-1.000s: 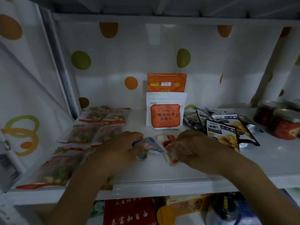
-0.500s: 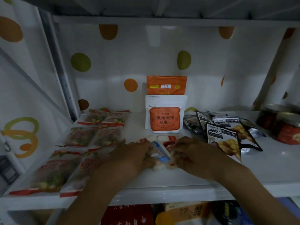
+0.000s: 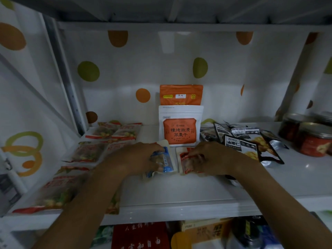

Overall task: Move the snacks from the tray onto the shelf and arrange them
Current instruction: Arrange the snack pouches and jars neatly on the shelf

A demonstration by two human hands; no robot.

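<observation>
Both hands rest on the white shelf (image 3: 179, 193) in front of a standing white-and-orange pouch (image 3: 180, 126). My left hand (image 3: 136, 157) grips a small blue-and-white snack packet (image 3: 167, 160) that lies flat on the shelf. Just to its right, my right hand (image 3: 213, 157) presses its fingers on a small red snack packet (image 3: 185, 162), also flat. The two packets lie side by side, slightly apart. An orange pouch (image 3: 181, 94) stands behind the white one. No tray is in view.
Several clear packets with red edges (image 3: 89, 151) lie in rows on the shelf's left. Black chestnut packets (image 3: 251, 142) are piled on the right, with red-filled jars (image 3: 314, 141) beyond them. Boxes and packs (image 3: 142, 236) fill the level below.
The two packets were overlapped between my hands; they now lie apart side by side, a little farther back toward the white pouch. My hands have separated with them.
</observation>
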